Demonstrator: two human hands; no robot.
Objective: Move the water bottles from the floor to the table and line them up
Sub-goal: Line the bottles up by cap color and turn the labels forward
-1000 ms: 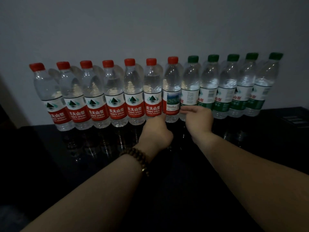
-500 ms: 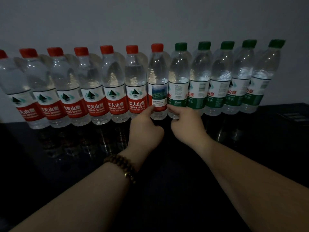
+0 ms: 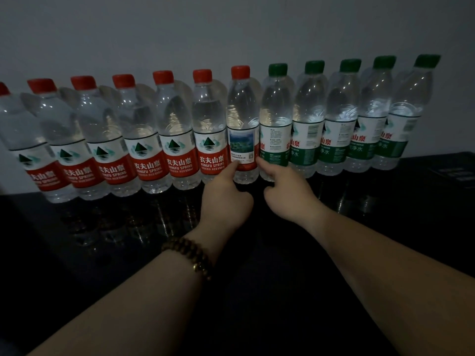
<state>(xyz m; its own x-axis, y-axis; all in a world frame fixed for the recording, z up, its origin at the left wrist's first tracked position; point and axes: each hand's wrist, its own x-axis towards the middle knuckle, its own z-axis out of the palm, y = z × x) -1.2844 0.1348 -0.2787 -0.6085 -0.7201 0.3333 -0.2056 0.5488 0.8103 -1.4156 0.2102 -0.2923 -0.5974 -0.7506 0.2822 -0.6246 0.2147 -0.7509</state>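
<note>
Squaring red-capped bottle [image 3: 241, 119] at 12 o'clock, left hand [image 3: 226, 199] and right hand [image 3: 290, 196] grips holding nothing, straight forefingers [image 3: 235, 167] flanking its label: press low, evenly, avoiding toppling.

A glossy black worktop [image 3: 77, 253] fills the lower frame. Red-capped bottles [image 3: 177, 140] stand upright along its far edge. Green-capped bottles [image 3: 308, 129] continue the row rightward.
</note>
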